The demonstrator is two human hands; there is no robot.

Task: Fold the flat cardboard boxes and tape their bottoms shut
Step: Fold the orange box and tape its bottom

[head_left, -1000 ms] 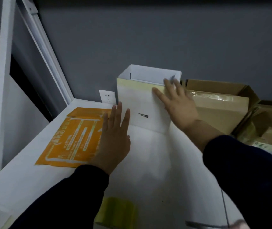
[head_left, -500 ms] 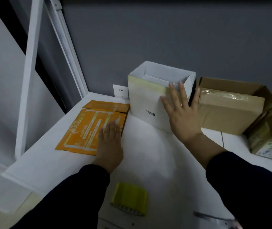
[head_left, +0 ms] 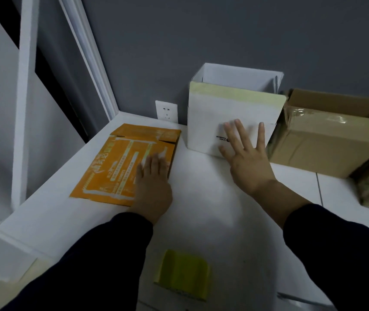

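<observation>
- The left hand [head_left: 154,182] lay flat, fingers straight and close together, on the near right corner of the flat orange box [head_left: 116,167], probably to pull this next piece closer for folding.
- The right hand [head_left: 248,162] was spread wide before the white box [head_left: 230,122]; because of blur, I could not tell if it touched.
- The white box stood by the wall, seemingly put aside as finished.
- The tape roll [head_left: 182,274] lay on the table [head_left: 201,221], near the person.

Packing corner, likely a stockroom or small office: 1 white table [head_left: 201,198] against a plain grey wall [head_left: 223,30] with 1 wall socket [head_left: 166,110], bearing 1 flat orange carton [head_left: 116,167], 1 upright white box [head_left: 223,113], taped brown boxes [head_left: 327,140] and 1 roll of yellow tape [head_left: 182,273].
</observation>
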